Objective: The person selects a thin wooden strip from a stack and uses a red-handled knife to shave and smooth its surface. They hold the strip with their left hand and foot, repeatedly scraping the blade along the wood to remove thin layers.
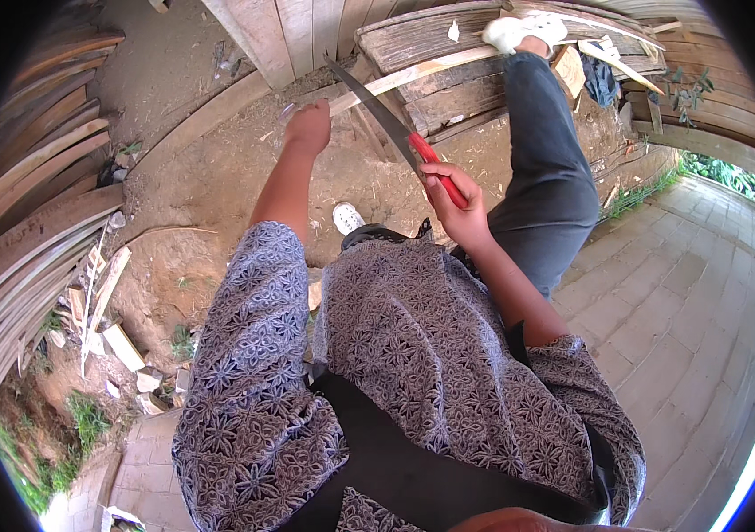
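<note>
My left hand [309, 126] grips the near end of a long pale wooden stick [413, 73] that lies across a stack of old planks. In my right hand [459, 200] is a knife with a red handle [438, 170]; its long dark blade [372, 104] points up and left and meets the stick just right of my left hand. My right leg in dark trousers [544, 151] is raised, its white shoe [524, 30] resting on the planks and the far part of the stick.
Weathered planks [448, 44] pile up ahead. Curved boards [31, 204] lean at the left, with wood offcuts [120, 346] on bare dirt [209, 177]. Paved blocks [688, 310] lie to the right. My other white shoe [346, 217] stands on the dirt.
</note>
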Demonstrator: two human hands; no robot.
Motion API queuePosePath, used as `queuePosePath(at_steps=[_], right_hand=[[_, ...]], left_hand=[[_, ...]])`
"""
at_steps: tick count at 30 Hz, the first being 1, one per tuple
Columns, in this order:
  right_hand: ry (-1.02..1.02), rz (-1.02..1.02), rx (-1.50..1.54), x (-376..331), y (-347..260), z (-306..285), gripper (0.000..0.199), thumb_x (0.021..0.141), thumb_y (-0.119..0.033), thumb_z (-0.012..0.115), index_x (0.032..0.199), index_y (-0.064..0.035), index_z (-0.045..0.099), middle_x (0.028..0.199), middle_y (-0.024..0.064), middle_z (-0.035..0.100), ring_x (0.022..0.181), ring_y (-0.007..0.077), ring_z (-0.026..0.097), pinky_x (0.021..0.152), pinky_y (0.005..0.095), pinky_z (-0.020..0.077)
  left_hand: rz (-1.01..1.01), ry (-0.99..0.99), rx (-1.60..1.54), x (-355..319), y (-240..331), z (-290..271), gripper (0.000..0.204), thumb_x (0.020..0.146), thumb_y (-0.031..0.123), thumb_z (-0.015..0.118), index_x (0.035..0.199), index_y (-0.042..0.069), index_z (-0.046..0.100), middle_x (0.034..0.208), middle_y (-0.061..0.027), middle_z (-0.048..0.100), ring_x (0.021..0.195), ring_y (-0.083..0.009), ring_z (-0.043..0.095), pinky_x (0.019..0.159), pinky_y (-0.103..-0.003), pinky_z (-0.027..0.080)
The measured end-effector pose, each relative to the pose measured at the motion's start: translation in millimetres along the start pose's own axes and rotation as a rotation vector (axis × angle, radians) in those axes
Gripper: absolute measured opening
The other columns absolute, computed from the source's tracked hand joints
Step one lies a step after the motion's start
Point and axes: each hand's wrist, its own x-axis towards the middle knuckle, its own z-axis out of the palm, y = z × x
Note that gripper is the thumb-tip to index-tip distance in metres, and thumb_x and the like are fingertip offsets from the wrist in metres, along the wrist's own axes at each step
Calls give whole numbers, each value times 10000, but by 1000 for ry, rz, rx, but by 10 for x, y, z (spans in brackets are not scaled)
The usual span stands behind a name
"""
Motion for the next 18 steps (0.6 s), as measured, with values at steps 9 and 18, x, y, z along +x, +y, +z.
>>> queuePosePath(at_steps=[9, 18], right_hand=[[-53, 1, -42, -10, -233, 70, 170, 994, -45, 592, 1149, -37, 661, 970, 2, 630, 822, 38, 537, 724, 196, 440], [-123, 82, -50, -123, -311, -29, 206, 988, -65, 611, 1187, -29, 654, 987, 5, 617, 829, 44, 527, 727, 201, 429]], left_hand=[[2, -85, -52, 13, -49, -106, 323, 950, 256, 594, 1175, 30, 544, 1107, -224, 677, 1054, -390, 657, 895, -490, 536], [-47, -101, -35, 96, -67, -33, 303, 890, 349, 682, 1076, 109, 686, 1050, -149, 706, 1009, -347, 668, 874, -473, 548]])
